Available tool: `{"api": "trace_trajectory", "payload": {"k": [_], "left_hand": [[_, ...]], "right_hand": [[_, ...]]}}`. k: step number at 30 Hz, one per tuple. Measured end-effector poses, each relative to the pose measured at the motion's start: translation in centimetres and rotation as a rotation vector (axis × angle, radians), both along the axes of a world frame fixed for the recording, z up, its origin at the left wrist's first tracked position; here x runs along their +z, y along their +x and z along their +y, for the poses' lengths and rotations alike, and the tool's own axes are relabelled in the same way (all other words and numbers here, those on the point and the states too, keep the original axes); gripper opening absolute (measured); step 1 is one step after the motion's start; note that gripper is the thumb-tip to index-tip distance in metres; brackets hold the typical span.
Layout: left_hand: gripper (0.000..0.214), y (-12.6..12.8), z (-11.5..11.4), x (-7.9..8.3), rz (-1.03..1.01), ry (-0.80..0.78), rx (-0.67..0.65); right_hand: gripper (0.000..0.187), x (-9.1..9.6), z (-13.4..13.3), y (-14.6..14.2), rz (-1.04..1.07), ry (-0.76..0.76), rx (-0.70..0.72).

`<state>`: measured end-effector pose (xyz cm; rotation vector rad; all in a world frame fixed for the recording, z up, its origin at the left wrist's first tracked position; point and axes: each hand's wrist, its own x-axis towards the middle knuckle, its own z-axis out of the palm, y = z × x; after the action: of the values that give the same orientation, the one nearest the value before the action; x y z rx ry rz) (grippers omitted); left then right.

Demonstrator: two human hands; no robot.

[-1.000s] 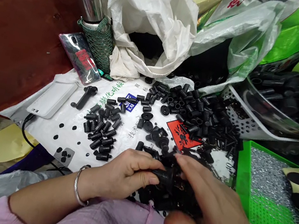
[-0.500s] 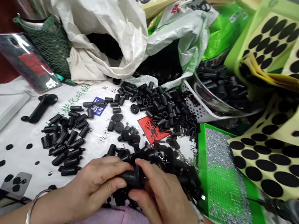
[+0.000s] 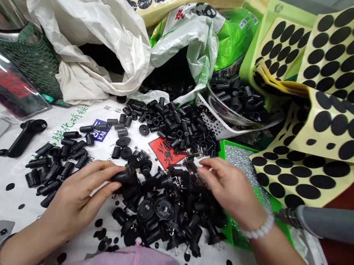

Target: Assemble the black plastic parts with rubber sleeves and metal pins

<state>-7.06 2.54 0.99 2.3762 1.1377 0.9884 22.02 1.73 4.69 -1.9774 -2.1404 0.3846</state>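
My left hand [image 3: 84, 194] is closed on a black plastic part [image 3: 127, 176] with a wide rounded end, held over the left edge of a pile of black assembled parts [image 3: 163, 210]. Several of those show round flanged bases and small metal hooks. Apart from it, my right hand [image 3: 233, 192] reaches to the far right of the pile, thumb and forefinger close together near small springs and metal bits [image 3: 198, 154]. What those fingertips hold, if anything, is too small to make out. Loose short black tubes [image 3: 182, 122] lie beyond the pile, and black capped cylinders [image 3: 57, 166] lie to its left.
A green tray [image 3: 225, 148] of small silvery pieces lies under my right forearm, beside a grey power tool [image 3: 328, 225]. Behind are a white perforated basket [image 3: 213, 123], open white bags [image 3: 90, 21] and sheets of black round stickers [image 3: 345, 52]. A phone [image 3: 7, 82] lies left.
My hands have parted. The right one has let go of the black part and moved right and away from me; the left still holds it, further left. The view has shifted.
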Motion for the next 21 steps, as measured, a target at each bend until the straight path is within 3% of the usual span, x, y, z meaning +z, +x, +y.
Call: {"api": "trace_trajectory", "payload": {"k": [4,12,18,21], "left_hand": [[0.029,-0.7,0.7,-1.0,0.122,-0.014,0.028],[0.033,-0.6,1.0,-1.3,0.157,-0.085,0.084],[0.028,-0.6,1.3,-1.2,0.182,-0.065,0.075],[0.027,-0.6,1.3,-1.1,0.173,-0.075,0.078]], "right_hand": [[0.021,-0.5,1.3,2.2,-0.192,-0.135,-0.012],[0.024,-1.1,2.5,1.4,-0.363,-0.389,0.023],[0.027,-1.8,3.0,1.5,-0.207,-0.429,0.013],[0.017,-1.7,2.7,1.9,-0.018,-0.400,-0.023]]}}
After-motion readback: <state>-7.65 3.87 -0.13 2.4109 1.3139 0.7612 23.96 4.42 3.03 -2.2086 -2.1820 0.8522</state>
